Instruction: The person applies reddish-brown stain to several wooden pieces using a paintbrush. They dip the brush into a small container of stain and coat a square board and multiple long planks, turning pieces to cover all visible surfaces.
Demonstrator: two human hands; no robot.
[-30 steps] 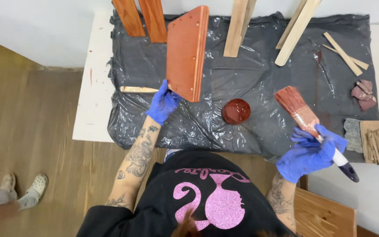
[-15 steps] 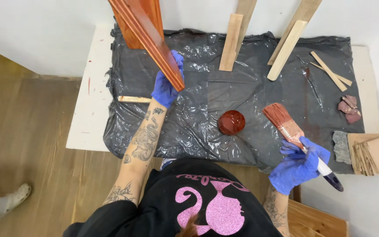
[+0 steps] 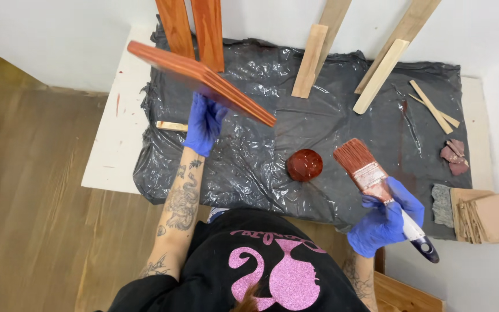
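Stain-red board (image 3: 203,81), as I read it, hangs tilted above the black plastic sheet (image 3: 249,167), long axis upper-left to lower-right, clasped from beneath by left hand (image 3: 203,123); right hand (image 3: 388,216), well apart, is closed around the paintbrush (image 3: 376,182).

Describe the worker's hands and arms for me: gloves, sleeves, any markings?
Both hands wear thin blue disposable gloves: the left hand and the right hand, covering the fingers and reaching to the wrists. The forearms are bare of sleeves and carry dark line tattoos, plainest along the left forearm. A black short-sleeved shirt with a glittery pink print covers the shoulders.
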